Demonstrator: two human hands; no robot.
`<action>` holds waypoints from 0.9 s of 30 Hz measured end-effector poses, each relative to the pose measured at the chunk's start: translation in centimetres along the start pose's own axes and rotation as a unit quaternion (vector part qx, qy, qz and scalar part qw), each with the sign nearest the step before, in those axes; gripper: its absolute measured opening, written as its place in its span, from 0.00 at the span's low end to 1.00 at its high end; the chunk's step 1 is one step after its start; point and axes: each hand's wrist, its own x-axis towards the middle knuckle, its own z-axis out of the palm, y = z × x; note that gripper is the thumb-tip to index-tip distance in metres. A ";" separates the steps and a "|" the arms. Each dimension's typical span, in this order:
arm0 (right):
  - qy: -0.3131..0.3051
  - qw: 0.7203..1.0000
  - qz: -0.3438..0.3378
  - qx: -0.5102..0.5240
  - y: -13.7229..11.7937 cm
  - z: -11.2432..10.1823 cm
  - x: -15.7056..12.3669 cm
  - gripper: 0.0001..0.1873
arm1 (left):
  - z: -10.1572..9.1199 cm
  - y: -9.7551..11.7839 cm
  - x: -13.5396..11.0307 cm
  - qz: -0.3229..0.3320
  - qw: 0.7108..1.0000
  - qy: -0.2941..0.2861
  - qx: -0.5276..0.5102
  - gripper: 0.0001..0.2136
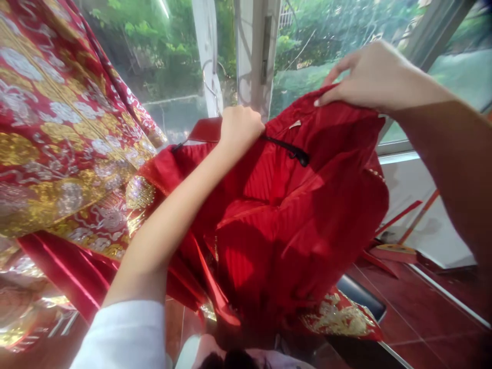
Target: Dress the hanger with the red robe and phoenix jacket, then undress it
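A red garment (292, 225) with gold embroidery at its hem hangs in front of me, its lining facing me. My left hand (239, 128) is closed in a fist round the middle of a red hanger (203, 130) with a metal hook, at the garment's neck. A black clip (298, 152) of the hanger shows beside it. My right hand (369, 77) pinches the garment's upper edge at the right, fingers pressed on the cloth.
A red and gold embroidered robe (61, 133) hangs at the left, close to my left arm. Windows with white frames (253, 51) stand behind. Red floor tiles (418, 318) and red sticks lie at the lower right, by a white wall.
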 end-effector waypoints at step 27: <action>-0.005 0.944 -0.265 0.196 5.1 11.1 -4.6 0.18 | -7.1 -12.7 -12.5 -0.134 0.989 -0.039 -0.043 0.23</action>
